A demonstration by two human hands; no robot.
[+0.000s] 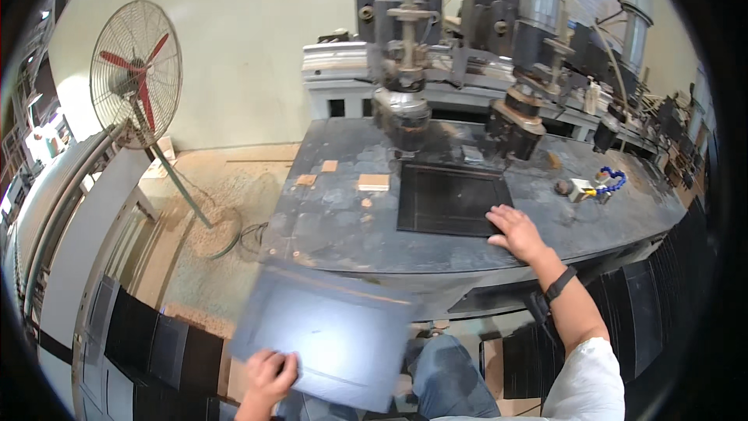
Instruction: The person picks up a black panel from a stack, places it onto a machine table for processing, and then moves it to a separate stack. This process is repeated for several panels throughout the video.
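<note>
A person's left hand [271, 374] was clamped on the lower-left edge of a glossy dark board [319, 316], slightly blurred, tilted before a grey table [343, 238]; its far edge came near the table's front edge. The right hand [518, 232], fingers loosely apart, lay on the near-right corner of a black panel [448, 199] flat on the table. A narrow strip of tabletop separated panel and front edge; wider stretches reached rightward to a blue hose [612, 179] and leftward past a wooden block [374, 182].
</note>
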